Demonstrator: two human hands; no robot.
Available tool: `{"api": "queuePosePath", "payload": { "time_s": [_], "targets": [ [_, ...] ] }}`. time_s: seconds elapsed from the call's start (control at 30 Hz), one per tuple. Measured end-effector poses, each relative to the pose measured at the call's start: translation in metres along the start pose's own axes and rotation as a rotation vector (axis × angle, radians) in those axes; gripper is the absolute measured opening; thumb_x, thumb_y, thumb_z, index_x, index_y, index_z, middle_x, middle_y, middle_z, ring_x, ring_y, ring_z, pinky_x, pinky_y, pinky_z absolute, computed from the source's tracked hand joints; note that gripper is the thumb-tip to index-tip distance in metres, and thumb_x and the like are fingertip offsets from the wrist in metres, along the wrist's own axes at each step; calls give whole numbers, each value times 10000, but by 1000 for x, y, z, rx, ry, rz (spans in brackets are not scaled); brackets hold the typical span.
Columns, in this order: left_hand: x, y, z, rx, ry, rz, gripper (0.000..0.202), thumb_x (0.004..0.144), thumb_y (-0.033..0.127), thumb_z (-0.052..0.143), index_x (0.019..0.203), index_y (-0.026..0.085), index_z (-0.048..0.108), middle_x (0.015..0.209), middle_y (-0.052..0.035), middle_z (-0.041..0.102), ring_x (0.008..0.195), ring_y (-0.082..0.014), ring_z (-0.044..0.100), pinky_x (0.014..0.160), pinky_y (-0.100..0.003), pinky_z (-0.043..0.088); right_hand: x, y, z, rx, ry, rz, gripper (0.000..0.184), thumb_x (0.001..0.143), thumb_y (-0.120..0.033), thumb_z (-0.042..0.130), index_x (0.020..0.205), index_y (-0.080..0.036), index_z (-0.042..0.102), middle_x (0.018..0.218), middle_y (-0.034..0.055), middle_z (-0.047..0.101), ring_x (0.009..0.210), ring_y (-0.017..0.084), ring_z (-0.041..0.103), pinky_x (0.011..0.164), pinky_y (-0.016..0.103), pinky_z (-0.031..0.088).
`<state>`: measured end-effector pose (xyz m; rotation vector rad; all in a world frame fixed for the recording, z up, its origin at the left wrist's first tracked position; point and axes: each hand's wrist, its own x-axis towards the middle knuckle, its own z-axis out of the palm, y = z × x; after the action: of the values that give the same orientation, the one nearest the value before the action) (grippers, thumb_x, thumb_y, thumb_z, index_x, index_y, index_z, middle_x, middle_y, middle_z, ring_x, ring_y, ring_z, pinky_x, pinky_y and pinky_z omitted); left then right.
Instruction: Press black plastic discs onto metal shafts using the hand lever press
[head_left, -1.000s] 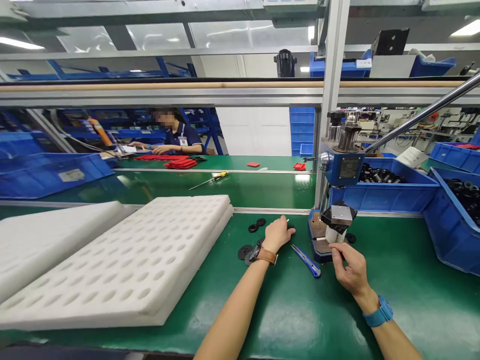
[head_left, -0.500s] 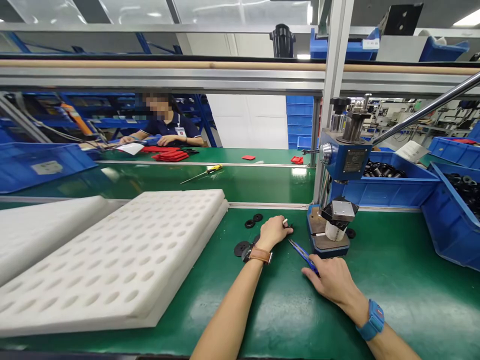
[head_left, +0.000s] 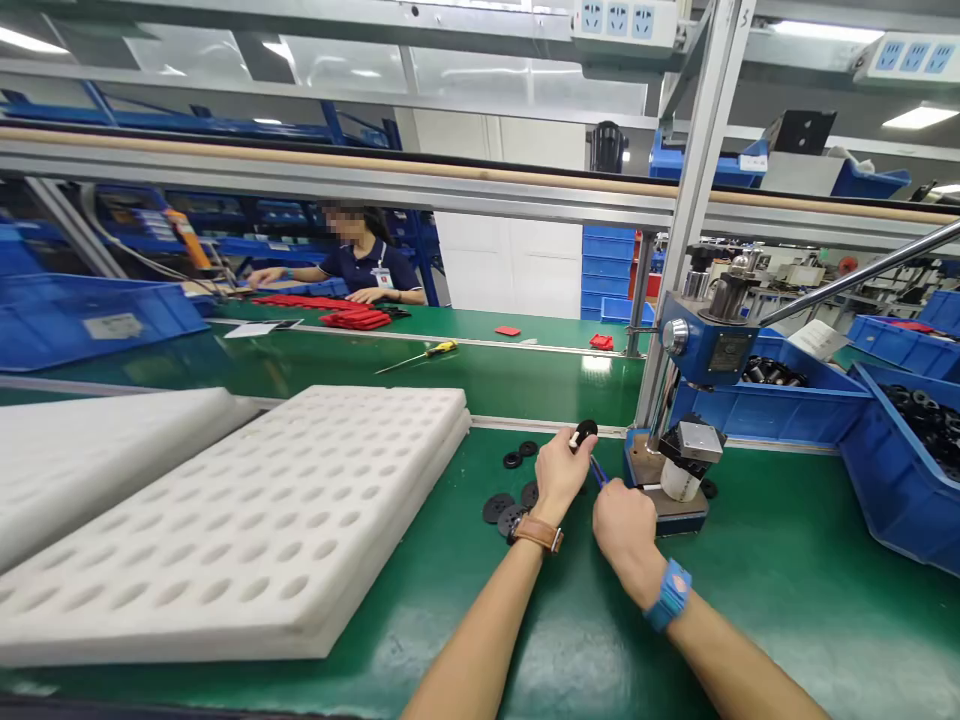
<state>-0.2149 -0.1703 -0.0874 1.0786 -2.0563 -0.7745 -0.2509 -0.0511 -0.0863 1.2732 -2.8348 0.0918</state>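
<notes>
Pointing up and away toward the left hand, the knife point(head_left: 598, 471) has its long axis running out of the right hand point(head_left: 622, 520), which is closed around its handle. The left hand point(head_left: 559, 468) pinches a black disc point(head_left: 584, 431) at its fingertips, raised off the worktop point(head_left: 585, 620) and just beside the press point(head_left: 686, 470). Other discs point(head_left: 506, 510) lie by the left wrist.

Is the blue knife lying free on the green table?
No, the right hand grips the blue knife beside the black round part that the left hand holds up.
</notes>
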Motion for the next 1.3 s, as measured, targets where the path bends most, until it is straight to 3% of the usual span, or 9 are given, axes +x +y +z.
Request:
{"api": "queuePosePath", "payload": {
  "time_s": [0.2, 0.37, 0.57, 0.67, 0.8, 1.03, 1.13, 1.2, 1.3],
  "targets": [
    [3, -7, 3, -111, 27, -10, 252, 914, 421, 617, 810, 193, 592, 736, -17, 654, 661, -165, 562, 597, -251, 294, 41, -12, 17, 21, 14, 35, 232, 932, -33, 456, 1005, -25, 676, 861, 230, 690, 910, 323, 732, 746, 380, 588],
    [4, -8, 2, -183, 46, 0, 266, 886, 420, 632, 766, 191, 569, 692, -14, 616, 623, -158, 514, 594, -254, 279, 44, -6, 34, -40, 126, 1, 401, 985, -178, 492, 1328, 30, 510, 968, 255, 654, 894, 306, 726, 721, 356, 586],
    [4, -8, 4, -299, 45, 19, 291, 858, 428, 630, 735, 183, 533, 663, 1, 569, 610, -139, 464, 598, -254, 281, 49, -7, 42, -67, 126, -37, 432, 957, -27, 359, 1365, -6, 499, 1001, 219, 629, 891, 279, 727, 711, 351, 589],
    [3, -6, 6, -397, 9, 59, 326, 847, 455, 616, 715, 176, 514, 658, 8, 537, 623, -129, 437, 603, -248, 309, 40, -7, 33, -46, 150, -38, 452, 983, -69, 354, 1418, 11, 448, 1044, 234, 613, 860, 274, 726, 687, 346, 591],
    [-2, 5, -1, -533, -121, 135, 345, 818, 495, 611, 759, 159, 556, 700, 5, 538, 657, -125, 446, 618, -238, 364, 16, 8, 10, 7, 209, -122, 468, 1032, -168, 345, 1487, -75, 402, 1173, 208, 597, 814, 243, 720, 675, 338, 592],
    [-21, 26, -16, -624, -580, 299, 346, 800, 441, 695, 743, 143, 529, 679, 22, 462, 631, -101, 375, 586, -233, 310, -15, 67, 7, 605, 670, -430, 458, 1076, -322, 344, 1455, -83, 432, 1337, 189, 603, 1203, 267, 633, 960, 373, 568],
    [-25, 25, -12, -506, -731, 342, 318, 816, 380, 686, 714, 145, 498, 673, 33, 446, 641, -98, 360, 581, -232, 281, -22, 73, 13, 921, 576, -408, 375, 1082, -328, 361, 1334, -119, 544, 951, 89, 726, 783, 165, 722, 703, 242, 591],
    [-27, 24, -8, -445, -780, 356, 291, 830, 360, 673, 731, 146, 503, 680, 35, 454, 650, -100, 366, 583, -234, 284, -24, 73, 13, 1054, 510, -351, 334, 1081, -345, 380, 1202, -136, 612, 664, 3, 647, 498, 118, 607, 508, 203, 507],
    [-29, 23, -7, -394, -756, 364, 197, 852, 311, 649, 895, 153, 539, 786, 18, 538, 705, -118, 440, 626, -241, 345, -22, 76, 12, 1058, 520, -340, 295, 1065, -347, 436, 1114, -155, 656, 606, -18, 607, 488, 111, 589, 488, 195, 478]
  ]
}}
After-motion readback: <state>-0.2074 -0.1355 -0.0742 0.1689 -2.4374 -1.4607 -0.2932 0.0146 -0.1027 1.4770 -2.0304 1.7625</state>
